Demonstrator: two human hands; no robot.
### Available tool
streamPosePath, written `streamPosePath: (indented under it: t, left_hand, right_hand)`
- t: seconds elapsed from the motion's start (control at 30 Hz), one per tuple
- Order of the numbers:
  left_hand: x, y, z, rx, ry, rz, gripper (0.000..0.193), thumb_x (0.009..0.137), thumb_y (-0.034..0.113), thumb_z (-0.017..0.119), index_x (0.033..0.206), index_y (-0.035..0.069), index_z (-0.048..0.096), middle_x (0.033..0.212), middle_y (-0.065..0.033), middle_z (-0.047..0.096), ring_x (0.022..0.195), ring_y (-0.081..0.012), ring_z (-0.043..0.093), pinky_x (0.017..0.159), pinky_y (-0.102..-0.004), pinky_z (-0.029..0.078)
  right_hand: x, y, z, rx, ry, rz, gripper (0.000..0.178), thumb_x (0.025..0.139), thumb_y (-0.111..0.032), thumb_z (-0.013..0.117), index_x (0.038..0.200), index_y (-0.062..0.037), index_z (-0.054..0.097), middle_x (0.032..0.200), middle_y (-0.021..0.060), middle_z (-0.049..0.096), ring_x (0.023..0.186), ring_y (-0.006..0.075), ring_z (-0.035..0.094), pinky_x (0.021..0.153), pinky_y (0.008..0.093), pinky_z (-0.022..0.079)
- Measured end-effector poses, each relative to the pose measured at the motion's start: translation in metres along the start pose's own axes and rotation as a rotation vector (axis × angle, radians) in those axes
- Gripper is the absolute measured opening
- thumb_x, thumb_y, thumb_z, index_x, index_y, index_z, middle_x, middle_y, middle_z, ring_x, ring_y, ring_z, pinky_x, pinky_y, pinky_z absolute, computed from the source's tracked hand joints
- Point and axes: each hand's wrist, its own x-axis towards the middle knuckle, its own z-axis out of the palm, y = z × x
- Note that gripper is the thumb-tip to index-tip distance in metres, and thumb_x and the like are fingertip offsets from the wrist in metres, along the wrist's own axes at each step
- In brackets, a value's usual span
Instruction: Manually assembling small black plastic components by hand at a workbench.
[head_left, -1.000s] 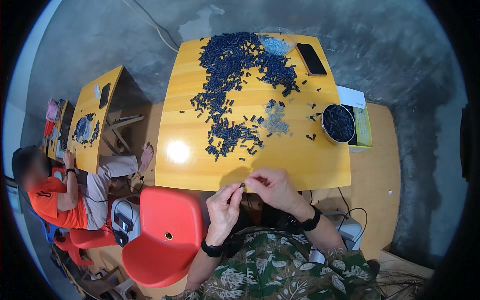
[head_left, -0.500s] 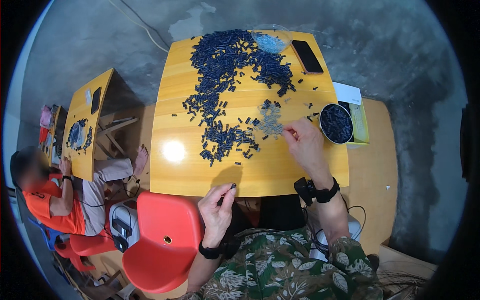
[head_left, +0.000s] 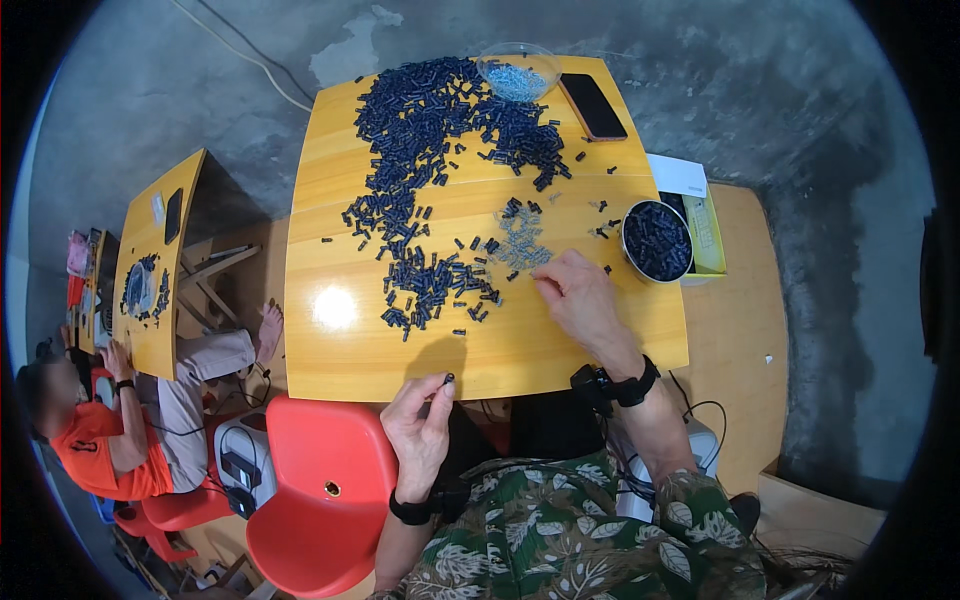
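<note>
My left hand (head_left: 419, 425) is at the near edge of the table, pinching a small black plastic piece (head_left: 448, 379) between thumb and forefinger. Over the tabletop, my right hand (head_left: 580, 303) has its thumb and fingers together beside a small heap of silvery pieces (head_left: 521, 240); whatever is between those fingertips is too small to make out. A few black pieces lie among the silvery ones. To the left spreads a large pile of loose black pieces (head_left: 415, 115), trailing down to a smaller cluster (head_left: 430, 287).
A round bowl of black pieces (head_left: 657, 240) stands at the table's right edge, next to a yellow box (head_left: 708, 235). At the back are a clear bowl of silvery-blue pieces (head_left: 517, 83) and a phone (head_left: 593, 106). A red chair (head_left: 318, 480) stands left; another person (head_left: 110, 440) sits at a second table.
My right hand has shifted slightly left and toward me along the silvery heap's near side. My left hand keeps hold of the black piece. The whole view has shifted a little.
</note>
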Motion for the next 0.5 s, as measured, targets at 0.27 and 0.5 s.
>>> streamPosePath:
  t: [0.27, 0.5]
  left_hand:
    - [-0.001, -0.001, -0.003, 0.059, -0.025, 0.007, 0.011, 0.087, 0.000, 0.068, 0.097, -0.005, 0.068, 0.085, -0.0076, 0.066, 0.074, -0.0112, 0.060, 0.069, -0.0236, 0.049]
    - [-0.003, -0.002, 0.001, 0.009, -0.017, -0.013, 0.010, 0.087, 0.002, 0.069, 0.095, -0.003, 0.069, 0.082, -0.0046, 0.065, 0.073, -0.0088, 0.056, 0.067, -0.0221, 0.045]
  right_hand:
    - [-0.010, 0.006, -0.007, 0.115, -0.008, 0.069, 0.007, 0.080, -0.006, 0.067, 0.086, -0.0047, 0.070, 0.076, 0.0099, 0.059, 0.069, 0.0261, 0.059, 0.061, 0.0365, 0.045]
    - [-0.002, 0.004, -0.009, -0.006, 0.010, 0.060, 0.012, 0.085, -0.010, 0.062, 0.094, -0.0059, 0.069, 0.088, 0.0127, 0.060, 0.080, 0.0331, 0.061, 0.069, 0.0417, 0.048]
